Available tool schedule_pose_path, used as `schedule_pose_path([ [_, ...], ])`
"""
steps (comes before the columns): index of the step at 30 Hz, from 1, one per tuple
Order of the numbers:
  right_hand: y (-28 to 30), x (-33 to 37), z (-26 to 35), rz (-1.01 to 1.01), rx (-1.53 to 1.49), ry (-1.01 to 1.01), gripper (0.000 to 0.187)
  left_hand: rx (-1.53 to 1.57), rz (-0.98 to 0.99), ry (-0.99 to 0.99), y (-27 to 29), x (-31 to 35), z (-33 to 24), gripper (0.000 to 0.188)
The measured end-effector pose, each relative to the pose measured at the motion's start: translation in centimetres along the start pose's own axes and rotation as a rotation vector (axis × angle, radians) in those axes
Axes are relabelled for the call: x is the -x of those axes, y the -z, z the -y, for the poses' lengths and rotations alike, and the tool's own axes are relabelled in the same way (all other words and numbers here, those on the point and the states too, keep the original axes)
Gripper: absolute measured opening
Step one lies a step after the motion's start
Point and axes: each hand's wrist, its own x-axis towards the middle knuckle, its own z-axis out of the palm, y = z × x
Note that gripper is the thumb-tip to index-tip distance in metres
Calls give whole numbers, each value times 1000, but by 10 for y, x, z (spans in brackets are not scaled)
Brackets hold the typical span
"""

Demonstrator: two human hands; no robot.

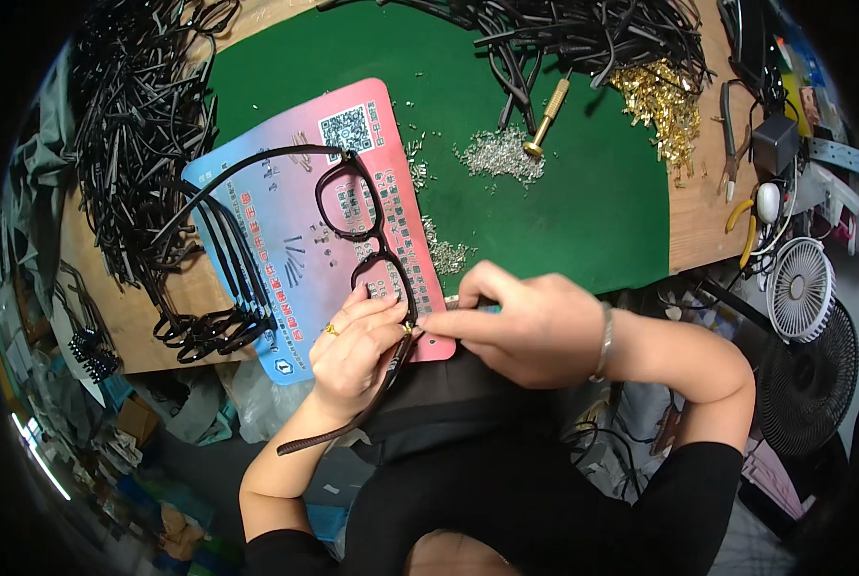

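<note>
A dark eyeglass frame (379,242) lies across a pink and blue printed mat (403,125), its temples spread apart. My left hand (353,353), with a gold ring, is closed around the near rim and hinge area. Beneath that hand, the near temple (353,424) slants down past the mat's edge. My right hand (537,326) is closed, its thumb and finger pressed together at the same hinge. A small gold-coloured bit (409,328) shows at the joint. Whatever sits between the right fingertips is too small to make out.
Silver small parts (502,156) are heaped on the green mat (583,221), beside a brass-coloured screwdriver (549,115). Gold pieces (662,110) and black temples (593,38) lie at the far right. More temples (127,144) and stacked frames (223,326) fill the left. Pliers (730,144) and a fan (800,290) stand right.
</note>
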Motion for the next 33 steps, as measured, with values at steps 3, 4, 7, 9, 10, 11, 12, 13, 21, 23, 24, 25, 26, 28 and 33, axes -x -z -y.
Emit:
schedule_pose_path([
  [3, -12, -1, 1, 25, -2, -50, 33, 0, -3, 4, 0, 3, 1, 25],
  [4, -11, -2, 0, 9, -7, -45, 33, 0, -10, 1, -1, 2, 1, 25],
  [7, -13, -1, -2, -19, -17, -29, 35, 1, -23, -1, -2, 2, -1, 25],
  [9, -14, 0, -1, -14, 20, -25, 41, 2, -34, 1, -2, 3, -1, 24],
  [10, -15, 0, 0, -22, 31, -25, 42, 0, -36, 4, -2, 4, -1, 24],
  [11, -16, 0, 1, -29, 41, -24, 42, -3, -38, 8, -3, 5, -1, 24],
  [12, -17, 0, 1, -36, 51, -23, 43, -6, -44, 9, -4, 5, -2, 24],
  [13, -18, 1, 1, -41, 65, -18, 43, -10, -50, 10, -4, 5, -2, 24],
  [21, -20, 3, 3, -73, 137, -4, 44, -14, -57, -16, -6, 5, -2, 24],
  [23, -19, 1, 4, -61, 198, 14, 42, -13, -56, -19, -5, 4, -2, 24],
  [24, -18, 0, 4, -55, 228, 22, 42, -12, -58, -22, -5, 4, -2, 24],
  [25, -19, 0, 3, -54, 243, 36, 40, -11, -60, -25, -6, 4, -1, 25],
  [26, -20, 0, 2, -53, 257, 50, 39, -10, -63, -28, -7, 4, -1, 25],
  [28, -19, -1, 1, -44, 290, 74, 37, -6, -64, -28, -6, 5, -1, 24],
  [33, -16, -5, -2, -15, 315, 111, 36, -2, -80, -13, -6, 3, -2, 14],
])
